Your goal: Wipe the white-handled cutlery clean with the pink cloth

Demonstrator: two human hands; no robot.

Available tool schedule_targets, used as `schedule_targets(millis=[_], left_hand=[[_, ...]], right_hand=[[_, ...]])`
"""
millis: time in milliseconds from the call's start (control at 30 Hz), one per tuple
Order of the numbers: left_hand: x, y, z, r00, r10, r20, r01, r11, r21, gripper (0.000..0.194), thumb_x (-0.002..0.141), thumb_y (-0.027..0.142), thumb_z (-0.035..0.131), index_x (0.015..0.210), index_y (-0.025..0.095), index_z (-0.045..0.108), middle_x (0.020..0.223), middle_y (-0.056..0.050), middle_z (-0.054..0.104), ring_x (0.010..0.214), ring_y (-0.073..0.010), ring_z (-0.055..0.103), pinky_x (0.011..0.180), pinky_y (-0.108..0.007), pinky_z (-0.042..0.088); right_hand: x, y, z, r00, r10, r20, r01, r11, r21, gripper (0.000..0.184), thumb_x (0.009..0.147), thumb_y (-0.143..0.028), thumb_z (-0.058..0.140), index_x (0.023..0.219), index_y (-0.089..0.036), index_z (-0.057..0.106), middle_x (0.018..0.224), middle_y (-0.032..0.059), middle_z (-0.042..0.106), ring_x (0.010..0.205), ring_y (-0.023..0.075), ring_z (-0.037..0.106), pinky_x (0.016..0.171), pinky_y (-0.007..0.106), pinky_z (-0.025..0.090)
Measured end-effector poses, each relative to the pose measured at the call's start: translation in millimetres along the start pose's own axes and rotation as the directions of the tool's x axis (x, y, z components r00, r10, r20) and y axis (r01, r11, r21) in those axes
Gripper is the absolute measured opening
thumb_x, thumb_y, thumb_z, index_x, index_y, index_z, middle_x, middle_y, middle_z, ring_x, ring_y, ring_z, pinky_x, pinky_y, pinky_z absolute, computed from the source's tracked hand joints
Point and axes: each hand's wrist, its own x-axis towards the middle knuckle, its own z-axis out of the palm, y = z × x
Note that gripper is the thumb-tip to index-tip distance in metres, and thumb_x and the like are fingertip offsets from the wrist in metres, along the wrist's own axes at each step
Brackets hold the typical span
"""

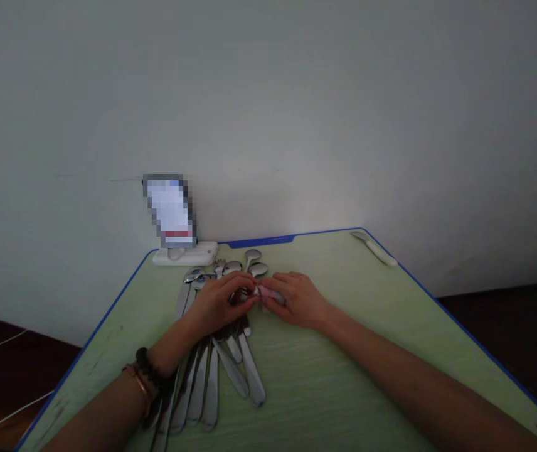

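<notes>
Above the middle of the table, my left hand (214,304) and my right hand (297,300) meet at a small pinkish thing (265,291). Fingertips of the left pinch its left end, while the right hand's thumb and fingers close round the other end. Its kind is too small and covered to make out. Under my left hand and forearm lies a loose pile of metal cutlery (211,389), handles toward me. Spoon bowls (253,255) and the tines of a fork (220,265) show past my fingers; the middle of the pile is hidden.
A phone (170,210) with a pixelated screen leans on a white stand (188,254) at the back left. A utensil with a pale handle (380,252) lies by the back right edge. The green table (344,389) has a blue rim and meets a plain wall.
</notes>
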Motion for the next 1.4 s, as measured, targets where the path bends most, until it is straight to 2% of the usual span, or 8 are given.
schedule_targets(millis=[233, 567, 800, 1000, 1167, 1400], left_hand=[[-0.7, -0.7, 1.8, 1.0, -0.014, 0.012, 0.014, 1.0, 0.002, 0.011, 0.08, 0.025, 0.057, 0.09, 0.02, 0.055, 0.097, -0.003, 0.063, 0.071, -0.01, 0.06, 0.064, -0.021, 0.049], [0.6, 3.8, -2.3, 0.991, -0.068, 0.114, 0.064, 0.997, 0.046, 0.015, 0.077, 0.023, 0.055, 0.093, 0.021, 0.054, 0.094, -0.002, 0.063, 0.079, -0.0132, 0.061, 0.071, -0.023, 0.048], [4.0, 9.3, -2.7, 0.953, -0.23, 0.196, 0.205, 0.969, 0.14, 0.024, 0.077, 0.027, 0.054, 0.1, 0.021, 0.055, 0.078, 0.001, 0.065, 0.063, -0.013, 0.061, 0.06, -0.023, 0.045], [4.6, 9.9, -2.2, 0.956, -0.223, 0.191, 0.191, 0.966, 0.173, 0.026, 0.078, 0.029, 0.053, 0.101, 0.02, 0.056, 0.087, -0.001, 0.068, 0.071, -0.0156, 0.063, 0.067, -0.025, 0.045], [4.1, 9.4, -2.2, 0.957, -0.223, 0.187, 0.189, 0.965, 0.18, 0.023, 0.077, 0.03, 0.054, 0.098, 0.021, 0.057, 0.083, 0.0, 0.068, 0.071, -0.0159, 0.064, 0.066, -0.025, 0.045], [4.6, 10.1, -2.9, 0.958, -0.217, 0.188, 0.182, 0.966, 0.185, 0.023, 0.078, 0.031, 0.053, 0.099, 0.022, 0.058, 0.085, -0.001, 0.068, 0.073, -0.0158, 0.064, 0.067, -0.025, 0.046]], right_hand=[[0.7, -0.9, 1.2, 1.0, -0.004, 0.001, 0.004, 1.0, -0.018, 0.028, 0.087, -0.035, 0.042, 0.105, -0.021, 0.058, 0.083, 0.0035, 0.064, 0.071, 0.0141, 0.058, 0.066, 0.026, 0.037], [1.2, -1.0, 4.1, 1.0, -0.009, 0.007, 0.009, 1.0, -0.029, 0.024, 0.082, -0.032, 0.05, 0.101, -0.021, 0.06, 0.082, 0.0029, 0.065, 0.071, 0.0138, 0.057, 0.066, 0.026, 0.037], [0.9, 0.6, 7.0, 0.999, -0.018, -0.036, 0.017, 0.999, -0.028, 0.022, 0.082, -0.03, 0.048, 0.096, -0.02, 0.06, 0.082, 0.0031, 0.066, 0.069, 0.014, 0.058, 0.065, 0.026, 0.037], [0.8, -0.2, 6.4, 0.999, -0.008, -0.036, 0.007, 1.0, -0.014, 0.022, 0.084, -0.031, 0.046, 0.097, -0.02, 0.059, 0.087, 0.0039, 0.067, 0.075, 0.0153, 0.06, 0.069, 0.028, 0.038], [0.2, -1.2, 1.5, 0.999, -0.027, 0.022, 0.027, 0.999, 0.025, 0.027, 0.089, -0.034, 0.039, 0.101, -0.018, 0.057, 0.092, 0.0059, 0.067, 0.08, 0.0158, 0.06, 0.072, 0.028, 0.039], [0.4, -1.7, 1.0, 1.0, -0.005, 0.026, 0.004, 1.0, 0.03, 0.028, 0.09, -0.034, 0.036, 0.1, -0.017, 0.057, 0.091, 0.0064, 0.067, 0.082, 0.0167, 0.06, 0.074, 0.03, 0.04]])
